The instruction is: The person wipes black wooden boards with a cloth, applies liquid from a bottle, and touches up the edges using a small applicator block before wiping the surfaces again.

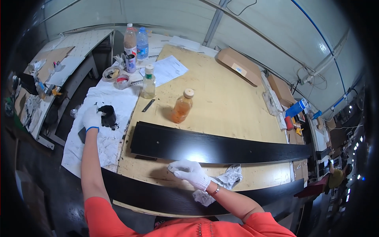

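Observation:
My left hand (93, 118), in a white glove with a blue cuff, is at the rim of a small black pot (107, 116). Its fingers look closed, but whatever they hold is hidden. Dark smears surround the pot on a white cloth (104, 147). In another white glove, my right hand (191, 174) is closed in a pinch over the table's near side; the thing at its fingertips is too small to name. Just beyond it lies a long black board (213, 143) with small holes. A second black board (158, 197) runs along the near edge, partly under my right forearm.
A crumpled rag (231, 177) lies right of my right hand. Farther back stand an orange-liquid bottle (182, 106), a clear bottle (149, 85) and a dark blade-like strip (148, 105). Papers (169, 70), tape rolls (122, 81) and a flat carton (239, 67) occupy the far side.

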{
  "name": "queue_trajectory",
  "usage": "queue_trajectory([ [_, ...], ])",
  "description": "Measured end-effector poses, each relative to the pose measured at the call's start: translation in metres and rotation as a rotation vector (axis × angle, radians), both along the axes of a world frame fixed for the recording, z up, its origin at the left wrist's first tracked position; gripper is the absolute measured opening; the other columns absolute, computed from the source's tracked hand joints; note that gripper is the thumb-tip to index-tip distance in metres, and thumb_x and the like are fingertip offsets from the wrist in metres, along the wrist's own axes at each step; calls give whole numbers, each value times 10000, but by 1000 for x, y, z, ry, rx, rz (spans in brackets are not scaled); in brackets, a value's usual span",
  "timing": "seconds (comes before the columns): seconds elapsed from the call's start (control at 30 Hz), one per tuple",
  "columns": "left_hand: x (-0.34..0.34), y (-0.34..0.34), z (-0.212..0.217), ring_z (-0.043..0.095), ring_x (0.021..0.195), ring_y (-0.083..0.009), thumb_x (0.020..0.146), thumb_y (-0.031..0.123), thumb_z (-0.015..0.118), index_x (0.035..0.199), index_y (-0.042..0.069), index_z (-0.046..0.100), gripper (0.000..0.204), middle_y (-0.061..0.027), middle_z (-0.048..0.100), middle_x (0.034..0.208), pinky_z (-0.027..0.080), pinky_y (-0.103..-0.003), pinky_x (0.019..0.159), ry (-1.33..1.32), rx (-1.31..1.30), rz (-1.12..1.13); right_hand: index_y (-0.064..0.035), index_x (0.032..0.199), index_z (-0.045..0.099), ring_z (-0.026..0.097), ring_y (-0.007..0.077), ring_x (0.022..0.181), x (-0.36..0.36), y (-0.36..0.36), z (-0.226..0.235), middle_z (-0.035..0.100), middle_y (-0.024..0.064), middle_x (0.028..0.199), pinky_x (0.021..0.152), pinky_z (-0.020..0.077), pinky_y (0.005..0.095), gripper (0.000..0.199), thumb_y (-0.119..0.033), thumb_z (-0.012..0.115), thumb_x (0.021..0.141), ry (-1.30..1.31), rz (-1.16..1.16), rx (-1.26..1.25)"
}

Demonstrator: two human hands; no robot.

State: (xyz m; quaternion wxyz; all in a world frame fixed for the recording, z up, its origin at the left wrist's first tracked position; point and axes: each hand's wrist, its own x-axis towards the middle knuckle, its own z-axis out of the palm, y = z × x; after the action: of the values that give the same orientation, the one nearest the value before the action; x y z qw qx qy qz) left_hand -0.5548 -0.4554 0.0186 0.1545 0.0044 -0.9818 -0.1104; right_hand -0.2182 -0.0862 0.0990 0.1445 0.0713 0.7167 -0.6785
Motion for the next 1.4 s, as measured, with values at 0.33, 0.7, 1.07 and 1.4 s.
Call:
queue_trajectory([
  [0.33, 8, 4, 23, 685, 943, -337, 852, 138, 673, 942, 117, 734, 110, -137, 706, 956, 543, -480, 787, -36, -286, -183, 23, 1227, 698, 525, 62, 671, -127, -70, 21, 618, -12, 814, 615, 472, 222, 310, -149, 666, 971, 10, 108, -279],
  [0.7, 16, 0, 48, 644, 945, -315, 854, 140, 606, 940, 122, 698, 127, -104, 668, 932, 495, -466, 803, 159, -329, -349, -45, 1037, 665, 595, 155, 645, -205, -132, -14, 611, 39, 727, 651, 515, 296, 117, -128, 602, 985, -203, 66, -562],
  [1.07, 40, -26, 23, 657, 954, -379, 920, 193, 627, 1191, 94, 684, 294, -184, 697, 1027, 514, -512, 838, -36, 13, -109, -65, 932, 641, 570, 165, 506, -266, -186, -49, 622, 47, 702, 485, 507, 296, 147, -200, 631, 989, -239, -196, -526],
  [1.4, 45, -31, -26, 521, 591, -105, 956, 97, 668, 966, 0, 713, 107, -22, 628, 734, 397, -298, 526, -225, 1049, 71, -92, 862, 630, 573, 188, 551, -296, -213, -75, 638, 70, 736, 476, 451, 326, 201, -241, 602, 993, -258, -347, -559],
])
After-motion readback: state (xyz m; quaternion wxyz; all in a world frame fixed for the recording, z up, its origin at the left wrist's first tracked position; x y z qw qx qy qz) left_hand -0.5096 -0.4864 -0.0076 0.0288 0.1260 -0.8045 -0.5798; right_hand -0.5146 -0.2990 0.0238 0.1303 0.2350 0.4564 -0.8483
